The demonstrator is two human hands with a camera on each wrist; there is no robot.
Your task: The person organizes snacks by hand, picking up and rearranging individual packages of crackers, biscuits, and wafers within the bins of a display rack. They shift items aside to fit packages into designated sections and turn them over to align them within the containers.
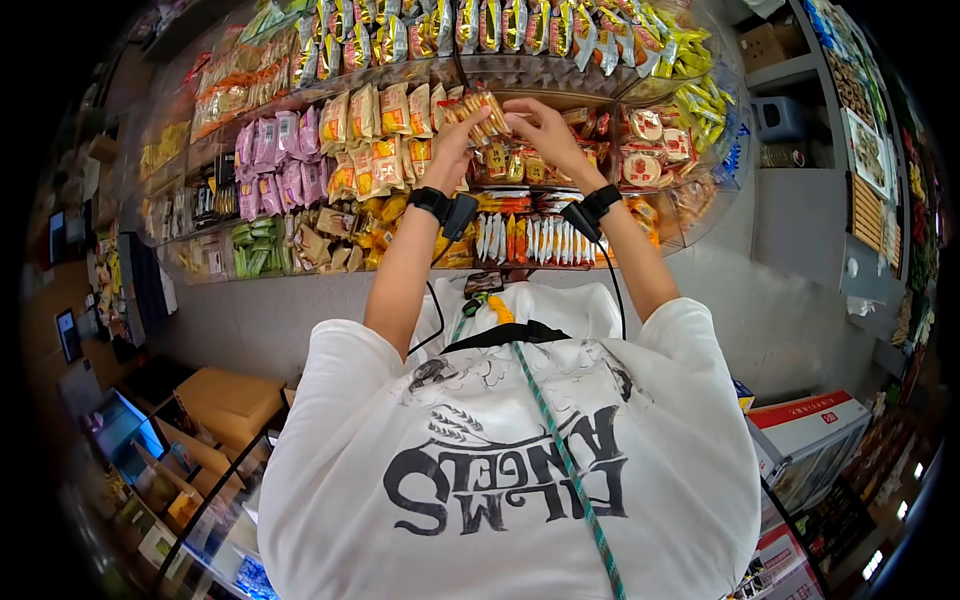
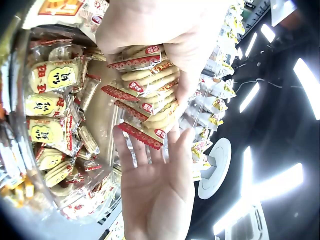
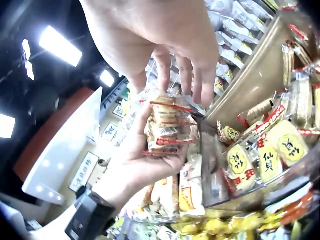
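A stack of several cracker packets (image 1: 484, 116) in clear wrappers with red ends is in my left hand (image 1: 452, 152), above the divided display. The left wrist view shows the packets (image 2: 152, 87) lined up face to face, my left thumb and fingers gripping around them. My right hand (image 1: 550, 134) is at the other end of the stack, palm toward it. Its fingers (image 2: 140, 151) are fairly straight, with the tips right at the packets' edge. In the right wrist view, the left palm (image 3: 150, 167) supports the stack from below.
Below the hands is a compartment of similar yellow-labelled cracker packets (image 2: 46, 105). Beside it stand cream-coloured bags (image 1: 378, 110) and purple packets (image 1: 268, 145). Clear dividers and bin walls (image 1: 545, 97) separate the compartments. Cables (image 1: 617, 285) run from both wrist cameras.
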